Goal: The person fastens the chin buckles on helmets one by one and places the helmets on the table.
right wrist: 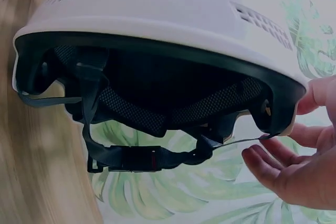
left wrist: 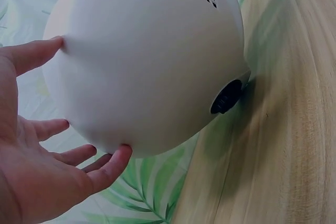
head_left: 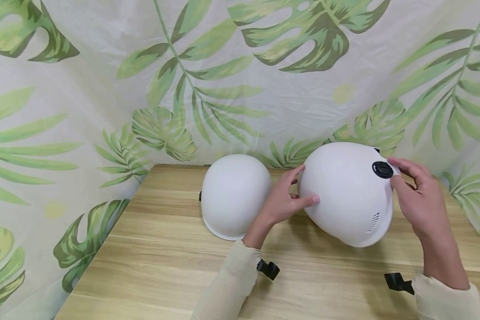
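Note:
Both hands hold a white helmet [head_left: 344, 195], its rim tilted toward the right and its crown to the left. My left hand [head_left: 282, 198] cups the crown, thumb on the near side and fingers at the back; the left wrist view shows its fingertips [left wrist: 122, 153] against the smooth shell. At the rim, beside a round black fitting [head_left: 382, 170], my right hand [head_left: 422, 193] grips the edge. In the right wrist view, the dark padded inside and a buckled black chin strap [right wrist: 139, 158] hang below the rim.
A second white helmet [head_left: 236, 195] rests dome-up on the wooden table [head_left: 164, 266], just left of my left hand. Behind the table hangs a leaf-patterned cloth [head_left: 296, 115]. Black wrist mounts [head_left: 269, 269] stick out from both sleeves.

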### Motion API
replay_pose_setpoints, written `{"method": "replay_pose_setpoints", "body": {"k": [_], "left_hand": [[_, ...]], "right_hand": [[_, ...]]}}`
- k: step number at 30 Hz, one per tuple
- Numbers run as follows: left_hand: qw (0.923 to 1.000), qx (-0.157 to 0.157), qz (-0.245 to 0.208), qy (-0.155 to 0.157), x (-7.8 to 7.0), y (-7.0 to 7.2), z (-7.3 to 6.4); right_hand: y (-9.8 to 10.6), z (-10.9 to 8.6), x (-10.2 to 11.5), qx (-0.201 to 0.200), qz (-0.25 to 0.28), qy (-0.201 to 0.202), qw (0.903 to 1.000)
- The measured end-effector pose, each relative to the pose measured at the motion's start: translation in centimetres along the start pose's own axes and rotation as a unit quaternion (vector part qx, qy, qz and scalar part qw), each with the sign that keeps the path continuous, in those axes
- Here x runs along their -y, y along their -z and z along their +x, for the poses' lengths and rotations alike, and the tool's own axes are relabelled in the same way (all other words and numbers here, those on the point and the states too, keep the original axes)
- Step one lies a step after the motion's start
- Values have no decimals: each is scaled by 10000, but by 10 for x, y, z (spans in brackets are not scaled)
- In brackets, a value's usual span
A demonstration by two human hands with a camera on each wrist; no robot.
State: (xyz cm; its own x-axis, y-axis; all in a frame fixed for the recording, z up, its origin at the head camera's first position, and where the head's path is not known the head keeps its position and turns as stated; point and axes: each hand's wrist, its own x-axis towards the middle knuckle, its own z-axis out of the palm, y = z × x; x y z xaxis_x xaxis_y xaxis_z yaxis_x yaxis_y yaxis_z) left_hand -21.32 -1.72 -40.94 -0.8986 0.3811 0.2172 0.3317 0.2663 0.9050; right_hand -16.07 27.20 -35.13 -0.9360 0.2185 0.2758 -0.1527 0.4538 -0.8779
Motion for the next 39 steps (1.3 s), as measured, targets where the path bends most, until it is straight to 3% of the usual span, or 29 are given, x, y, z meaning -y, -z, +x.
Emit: {"method": "replay_pose_setpoints", "body": {"k": [13,30,39], "left_hand": [[9996,270,50,60,1,-2,-1],[9983,-36,579,-12,-7,0,-3],[9992,-43,366,130,-3,0,-1]], "right_hand": [[4,1,-5,113,64,94,9999],[5,5,-13,390,205,351,9984],[13,5,-16,583,25,337,9977]]}}
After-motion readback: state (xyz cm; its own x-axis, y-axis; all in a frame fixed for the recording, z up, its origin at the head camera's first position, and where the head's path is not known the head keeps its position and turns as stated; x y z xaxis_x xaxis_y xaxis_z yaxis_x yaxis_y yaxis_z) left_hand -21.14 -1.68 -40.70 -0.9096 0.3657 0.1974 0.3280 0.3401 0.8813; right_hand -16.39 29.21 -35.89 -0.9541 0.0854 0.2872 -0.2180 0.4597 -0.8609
